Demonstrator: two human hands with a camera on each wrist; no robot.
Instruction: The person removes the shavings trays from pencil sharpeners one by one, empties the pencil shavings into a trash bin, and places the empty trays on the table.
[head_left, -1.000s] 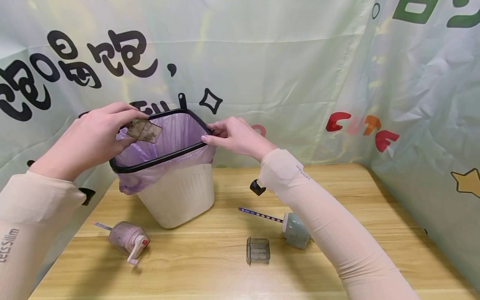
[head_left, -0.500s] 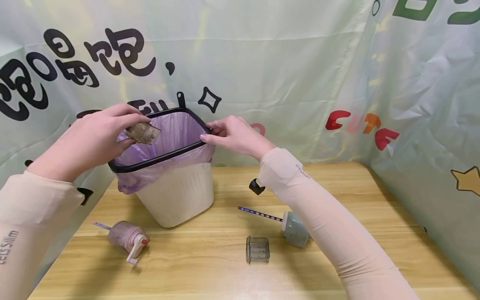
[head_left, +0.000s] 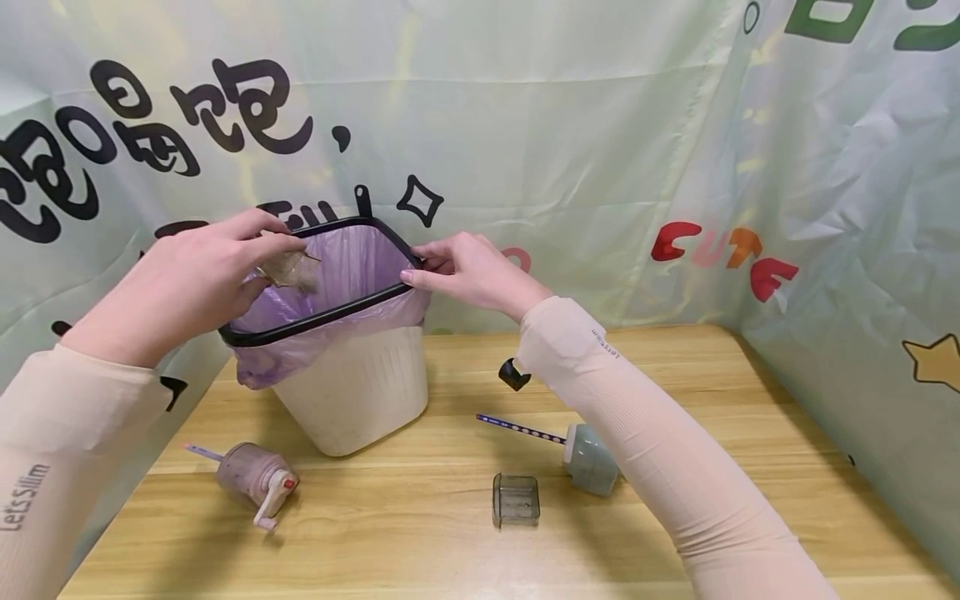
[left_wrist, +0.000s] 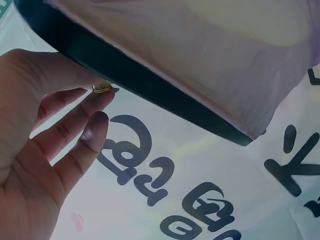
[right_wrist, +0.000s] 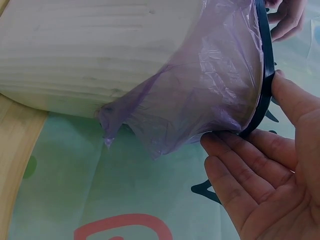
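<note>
My left hand [head_left: 198, 275] pinches a small translucent shavings box [head_left: 291, 272] between thumb and fingers, over the mouth of the trash bin [head_left: 367, 383]. Dark specks or shavings show in the box, which looks tilted and blurred. The bin is off-white, with a black rim and a purple bag liner [head_left: 352, 258], and leans on the table. My right hand [head_left: 472, 271] grips the rim's right corner; in the right wrist view the thumb [right_wrist: 295, 100] lies on the rim with the fingers beneath the bag's edge. The left wrist view shows only a sliver of the box.
A pink crank pencil sharpener [head_left: 255, 479] with a pencil in it lies at the front left of the table [head_left: 390, 533]. To the right are a blue-grey sharpener [head_left: 591, 462] holding a blue pencil [head_left: 517, 429], and a grey see-through shavings box [head_left: 516, 500]. Printed cloth hangs behind.
My left hand tips the shavings box further down over the bin, and the box now looks blurred. The right hand keeps its place on the rim.
</note>
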